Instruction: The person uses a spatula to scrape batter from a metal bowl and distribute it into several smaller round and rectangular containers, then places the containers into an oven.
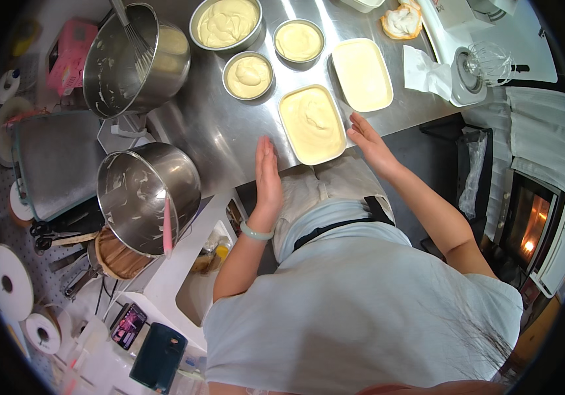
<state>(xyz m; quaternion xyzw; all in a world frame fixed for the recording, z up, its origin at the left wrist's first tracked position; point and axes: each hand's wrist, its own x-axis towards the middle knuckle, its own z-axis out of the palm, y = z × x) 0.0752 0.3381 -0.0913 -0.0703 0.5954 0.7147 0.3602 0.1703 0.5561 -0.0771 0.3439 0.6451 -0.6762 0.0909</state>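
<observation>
A rounded rectangular white tray (312,125) of pale yellow batter, swirled on top, sits near the table's front edge. To its left is my left hand (268,172), fingers straight and together, apart from the tray and holding nothing. Close to its right side I see my right hand (373,146), open and empty; whether its fingertips touch the tray I cannot tell. A second rectangular tray (362,74) with smoother batter lies just beyond. Further back stand a large round tin (225,24) and two smaller round tins (299,40), (248,75) of batter.
A steel mixing bowl (170,72) with a whisk (139,56) stands at the left. Nearer is another smeared bowl (147,197) with a pink spatula (167,224). At right are a whisk attachment (486,62) on a scale and a lit oven (529,220). Steel table (213,145) underneath.
</observation>
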